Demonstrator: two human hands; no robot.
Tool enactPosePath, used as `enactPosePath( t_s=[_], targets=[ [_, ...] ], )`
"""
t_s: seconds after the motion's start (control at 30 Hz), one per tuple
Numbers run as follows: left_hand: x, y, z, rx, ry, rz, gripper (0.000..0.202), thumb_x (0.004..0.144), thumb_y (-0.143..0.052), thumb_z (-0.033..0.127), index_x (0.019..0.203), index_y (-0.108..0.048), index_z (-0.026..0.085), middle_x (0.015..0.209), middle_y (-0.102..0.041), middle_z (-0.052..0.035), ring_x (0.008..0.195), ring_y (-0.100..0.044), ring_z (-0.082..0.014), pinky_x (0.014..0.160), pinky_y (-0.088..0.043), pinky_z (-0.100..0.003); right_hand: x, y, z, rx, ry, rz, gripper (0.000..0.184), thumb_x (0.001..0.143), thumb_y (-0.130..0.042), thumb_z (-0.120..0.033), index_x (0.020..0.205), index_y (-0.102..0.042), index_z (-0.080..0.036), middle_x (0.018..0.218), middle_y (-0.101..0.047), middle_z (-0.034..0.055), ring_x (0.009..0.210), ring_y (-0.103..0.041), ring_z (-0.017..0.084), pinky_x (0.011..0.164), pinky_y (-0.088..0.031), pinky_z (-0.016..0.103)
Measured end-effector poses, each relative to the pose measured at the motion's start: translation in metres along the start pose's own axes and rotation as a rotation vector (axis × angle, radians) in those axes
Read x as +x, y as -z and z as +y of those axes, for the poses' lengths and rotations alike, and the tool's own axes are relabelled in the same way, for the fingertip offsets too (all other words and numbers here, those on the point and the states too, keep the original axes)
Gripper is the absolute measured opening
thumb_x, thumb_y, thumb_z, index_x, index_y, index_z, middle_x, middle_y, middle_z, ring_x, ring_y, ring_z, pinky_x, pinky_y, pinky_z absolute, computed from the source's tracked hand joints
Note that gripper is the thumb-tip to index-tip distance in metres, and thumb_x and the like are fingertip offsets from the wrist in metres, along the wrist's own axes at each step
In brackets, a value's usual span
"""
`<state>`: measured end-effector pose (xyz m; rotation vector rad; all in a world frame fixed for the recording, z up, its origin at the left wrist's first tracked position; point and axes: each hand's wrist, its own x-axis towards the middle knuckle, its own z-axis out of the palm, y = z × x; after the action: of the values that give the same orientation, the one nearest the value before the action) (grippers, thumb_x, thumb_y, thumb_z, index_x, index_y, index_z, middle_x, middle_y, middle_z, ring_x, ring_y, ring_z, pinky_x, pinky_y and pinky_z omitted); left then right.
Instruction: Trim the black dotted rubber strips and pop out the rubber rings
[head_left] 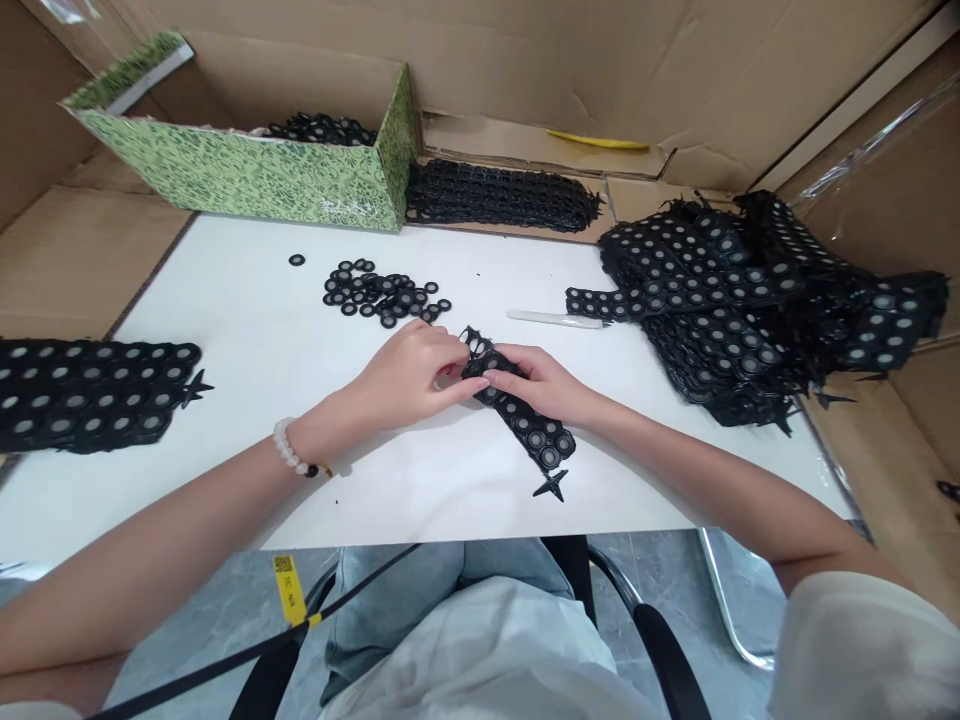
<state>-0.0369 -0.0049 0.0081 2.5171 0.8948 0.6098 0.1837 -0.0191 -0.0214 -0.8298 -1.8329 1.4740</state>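
A narrow black strip of joined rings [541, 432] slants across the white table, with a black star-shaped piece [551, 486] at its near end. My left hand [416, 375] pinches the strip's far end, its thumb pressed against the strip. On the strip's right side, my right hand [544, 382] grips it with thumb and fingers close to the left thumb. Just beyond my left hand lies a loose pile of small black rings [382, 290]. One more black ring [297, 260] sits apart to the left. Whatever is under my fingertips is hidden.
A green patterned box [255, 180] with black pieces inside stands at the back left. Beside it lie stacked black strips [502, 195]. A heap of ring sheets [705, 300] fills the right, near a white pen-like tool [555, 319]. More ring strips [90, 395] lie left.
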Motion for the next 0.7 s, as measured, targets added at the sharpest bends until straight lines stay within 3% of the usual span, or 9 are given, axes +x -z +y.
enactPosePath(
  t_s=[0.13, 0.3, 0.37, 0.47, 0.53, 0.57, 0.7],
  targets=[
    [0.001, -0.003, -0.003, -0.269, 0.115, -0.075, 0.045, 0.09, -0.061, 0.05, 0.064, -0.042, 0.02, 0.059, -0.044, 0.0033, 0.056, -0.039, -0.0125, 0.057, -0.029, -0.028, -0.002, 0.002, 0.002, -0.031, 0.035, -0.052, 0.024, 0.097, -0.059, -0.04, 0.092, -0.063, -0.017, 0.087, -0.064, 0.0021, 0.084, -0.058, 0.017, 0.082, -0.047, 0.031],
    [0.003, -0.001, -0.004, -0.56, 0.172, -0.082, 0.045, 0.091, -0.061, 0.045, 0.059, -0.042, 0.019, 0.058, -0.041, 0.0032, 0.057, -0.038, -0.0121, 0.056, -0.028, -0.028, -0.002, 0.001, 0.001, -0.014, -0.003, -0.062, 0.031, 0.096, -0.059, -0.048, 0.096, -0.064, -0.017, 0.089, -0.065, 0.0027, 0.084, -0.058, 0.018, 0.082, -0.049, 0.032],
    [0.005, 0.0, -0.01, -0.625, 0.216, 0.014, 0.044, 0.091, -0.059, 0.044, 0.058, -0.046, 0.019, 0.058, -0.044, 0.0018, 0.058, -0.04, -0.0129, 0.057, -0.029, -0.029, -0.001, 0.0, 0.0, 0.025, -0.023, -0.021, 0.033, 0.095, -0.061, -0.051, 0.094, -0.063, -0.017, 0.088, -0.065, 0.0023, 0.083, -0.057, 0.017, 0.082, -0.049, 0.032],
    [0.007, 0.009, -0.032, -0.658, 0.335, 0.399, 0.044, 0.092, -0.055, 0.048, 0.06, -0.05, 0.019, 0.061, -0.048, 0.0, 0.058, -0.041, -0.014, 0.058, -0.03, -0.031, -0.001, 0.0, 0.0, 0.122, -0.074, 0.034, 0.035, 0.091, -0.065, -0.052, 0.09, -0.061, -0.018, 0.084, -0.062, 0.0009, 0.079, -0.056, 0.016, 0.078, -0.048, 0.03],
    [0.006, 0.017, -0.051, -0.524, 0.428, 0.641, 0.046, 0.097, -0.047, 0.053, 0.067, -0.055, 0.019, 0.063, -0.047, -0.0001, 0.061, -0.042, -0.0145, 0.061, -0.031, -0.032, -0.001, 0.0, -0.001, 0.17, -0.118, 0.033, 0.035, 0.089, -0.067, -0.052, 0.087, -0.06, -0.018, 0.082, -0.061, 0.0002, 0.075, -0.055, 0.015, 0.074, -0.047, 0.028],
    [0.005, 0.021, -0.059, -0.36, 0.455, 0.687, 0.045, 0.098, -0.047, 0.053, 0.072, -0.06, 0.019, 0.065, -0.047, 0.0, 0.066, -0.042, -0.0147, 0.065, -0.033, -0.033, -0.002, 0.0, -0.001, 0.184, -0.136, 0.029, 0.035, 0.088, -0.068, -0.051, 0.086, -0.06, -0.018, 0.081, -0.06, 0.0001, 0.075, -0.054, 0.014, 0.073, -0.047, 0.028],
    [-0.003, 0.023, -0.074, 0.256, 0.541, 0.46, 0.04, 0.101, -0.046, 0.05, 0.107, -0.073, 0.022, 0.105, -0.063, -0.0092, 0.108, -0.046, -0.0295, 0.086, -0.032, -0.045, -0.002, -0.001, -0.004, 0.196, -0.172, 0.053, 0.033, 0.086, -0.07, -0.05, 0.083, -0.06, -0.018, 0.08, -0.06, 0.0, 0.074, -0.054, 0.014, 0.072, -0.046, 0.027]
  ],
)
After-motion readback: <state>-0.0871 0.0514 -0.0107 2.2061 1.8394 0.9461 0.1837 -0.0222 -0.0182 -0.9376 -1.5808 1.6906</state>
